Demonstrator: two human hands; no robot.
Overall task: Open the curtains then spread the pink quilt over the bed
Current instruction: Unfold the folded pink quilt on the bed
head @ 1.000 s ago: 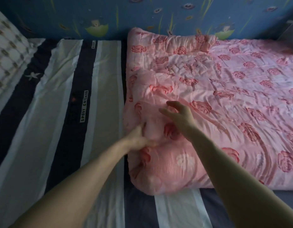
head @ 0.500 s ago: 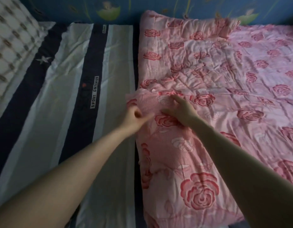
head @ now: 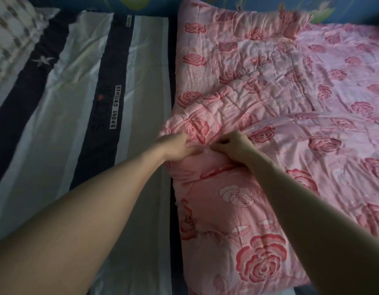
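Observation:
The pink quilt [head: 280, 86] with red roses lies folded in layers over the right half of the bed. Its left edge runs down the middle of the mattress. My left hand [head: 175, 145] grips a bunched fold of the quilt at that left edge, fingers closed on the cloth. Just to its right, my right hand [head: 233, 145] pinches the same fold, fingers curled into the fabric. Both forearms reach in from the bottom of the view. The curtains are out of view.
The striped bed sheet [head: 78, 116], navy, white and grey with a "SPORT CATCHES" label, lies bare on the left half. A patterned pillow [head: 10, 39] sits at the far left. A blue wall with painted flowers [head: 133, 0] borders the bed's far side.
Both hands have gone from resting on the quilt's rolled edge to gripping one fold close together. The upper layer has been pulled up and leftward, and the view has moved closer.

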